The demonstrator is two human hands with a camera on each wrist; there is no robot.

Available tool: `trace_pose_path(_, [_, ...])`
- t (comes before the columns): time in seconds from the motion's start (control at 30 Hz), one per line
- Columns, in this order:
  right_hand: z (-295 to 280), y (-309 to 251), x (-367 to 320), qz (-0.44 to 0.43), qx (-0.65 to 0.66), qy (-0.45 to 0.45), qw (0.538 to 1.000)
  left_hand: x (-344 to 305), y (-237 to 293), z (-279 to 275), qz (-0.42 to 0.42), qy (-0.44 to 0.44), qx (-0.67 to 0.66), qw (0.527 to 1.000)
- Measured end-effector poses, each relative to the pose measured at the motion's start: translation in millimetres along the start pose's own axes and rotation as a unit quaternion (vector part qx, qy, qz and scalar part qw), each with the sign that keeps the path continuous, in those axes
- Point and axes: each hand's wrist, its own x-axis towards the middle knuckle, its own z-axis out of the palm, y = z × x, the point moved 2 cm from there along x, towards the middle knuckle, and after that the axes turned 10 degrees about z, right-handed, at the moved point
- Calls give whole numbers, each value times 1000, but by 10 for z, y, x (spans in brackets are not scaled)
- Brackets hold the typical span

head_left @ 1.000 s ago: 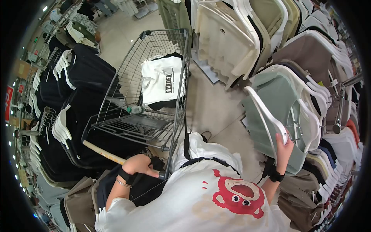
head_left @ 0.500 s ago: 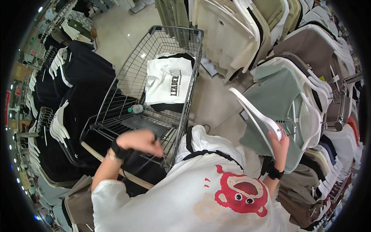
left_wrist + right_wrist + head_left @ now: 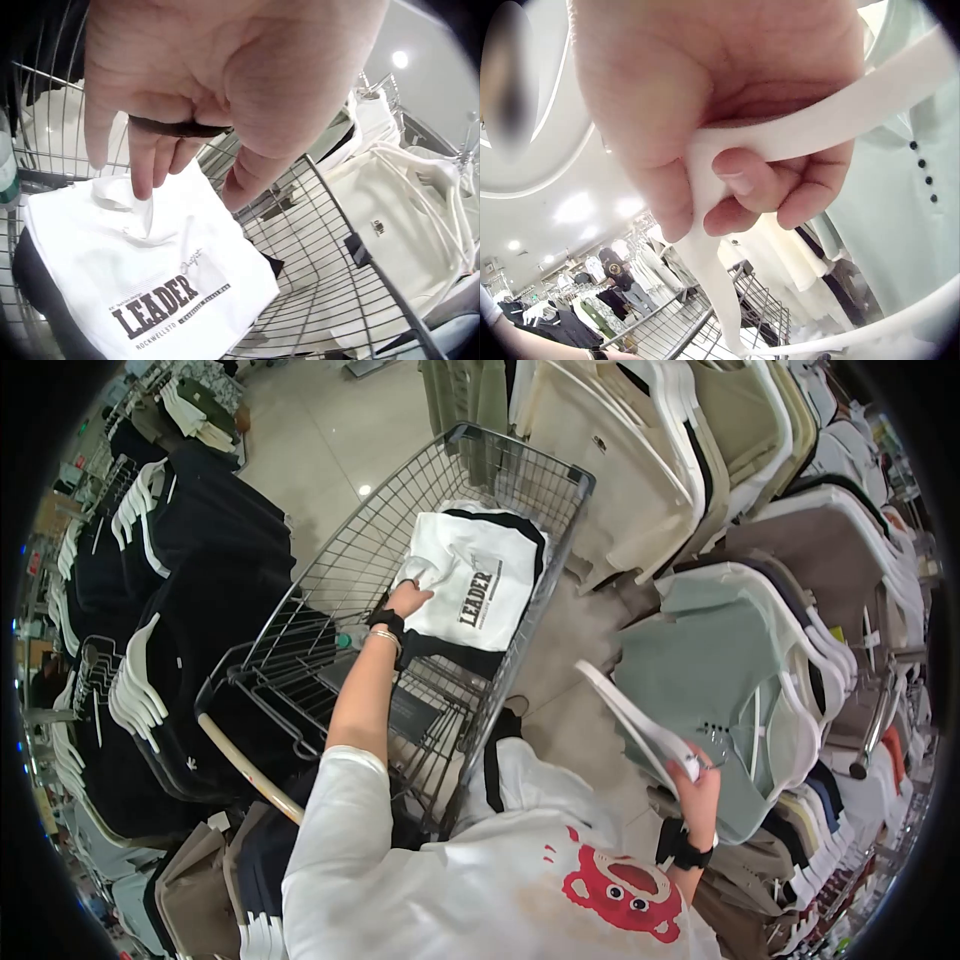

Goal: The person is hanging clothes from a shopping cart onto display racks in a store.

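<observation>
inside the grey wire cart (image 3: 584, 482), at the end of a stretched left arm (image 3: 360, 695), the left hand (image 3: 410, 600) hung over a folded white top (image 3: 500, 565) lettered "leader", its fingers (image 3: 141, 165) loosely bent and its thumb (image 3: 251, 176) well apart; whether the tips touched the cloth could not be told. to the right, beyond the cart's side, the right hand (image 3: 700, 795) held a tilted white hanger (image 3: 645, 728), its fingers (image 3: 757, 180) curled round it. farthest left in the room, black garments (image 3: 215, 510) hung in rows. next came the cart's pale handle (image 3: 241, 772), a green-capped bottle (image 3: 343, 641), and black cloth (image 3: 460, 656) lying under the white top. a pale, shiny floor (image 3: 310, 470) spread beyond the cart. on the right, beige tops (image 3: 625, 480) hung close together, and a grey-green top (image 3: 690, 670) hung just beside the white hanger.
</observation>
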Motion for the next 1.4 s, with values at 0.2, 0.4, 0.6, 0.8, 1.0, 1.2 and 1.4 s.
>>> trace_pose_path(0.2, [308, 256, 26, 74, -24, -33, 996, 252, -450, 114, -83, 34, 46, 995])
trace_pose_path(0.4, [478, 517, -48, 154, -244, -77, 955, 370, -1259, 594, -115, 54, 36, 991])
trace_pose_path(0.6, [467, 1041, -211, 184, -346, -111, 913, 512, -1025, 518, -97, -61, 157, 981])
trace_pose_path(0.8, [474, 1587, -522, 251, -233, -79, 936, 773, -1110, 710, -93, -190, 312, 926])
trace_pose_path(1.0, [374, 1817, -777, 340, -184, -66, 920, 939, -1221, 901, -18, -145, 308, 940])
trace_pose_path(1.2, [406, 1835, -864, 292, -186, -47, 937, 861, -1291, 922, -62, -268, 358, 893])
trace_pose_path(1.4, [605, 1813, -851, 317, -146, -45, 936, 488, -1310, 563, -104, 110, 202, 968])
